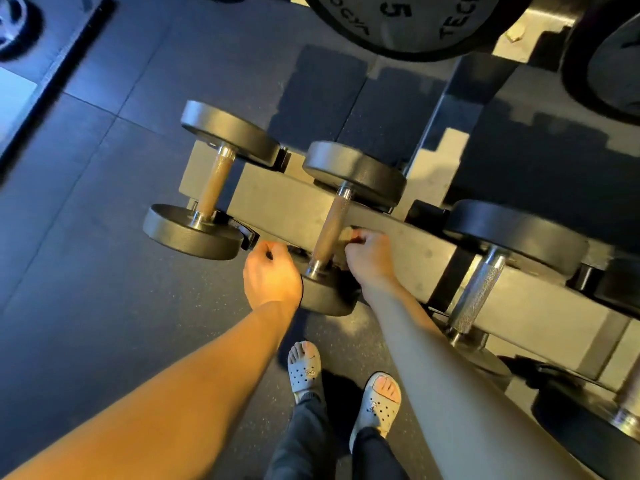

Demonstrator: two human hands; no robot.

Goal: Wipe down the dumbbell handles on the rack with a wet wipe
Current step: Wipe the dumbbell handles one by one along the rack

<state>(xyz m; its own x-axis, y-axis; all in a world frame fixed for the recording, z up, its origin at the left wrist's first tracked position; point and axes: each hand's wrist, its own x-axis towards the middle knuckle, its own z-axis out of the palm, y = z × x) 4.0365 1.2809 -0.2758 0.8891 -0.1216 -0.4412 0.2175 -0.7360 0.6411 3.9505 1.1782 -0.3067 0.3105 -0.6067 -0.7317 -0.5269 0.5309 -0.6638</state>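
Three black dumbbells lie across the rack [277, 199]. The left dumbbell [216, 183] and the middle dumbbell [332, 223] have brownish handles, while the right dumbbell [479, 289] has a knurled steel handle. My right hand [370, 258] holds a small pale wet wipe [346, 234] against the right side of the middle handle, near its lower end. My left hand [272, 275] hovers with curled fingers just left of that dumbbell's near head; I cannot see anything in it.
A large weight plate [398, 19] hangs above the rack, and another [609, 64] sits at the top right. Dark rubber floor [104, 237] spreads to the left. My feet in grey clogs [306, 368] stand below the rack. More dumbbell heads [588, 427] lie at the lower right.
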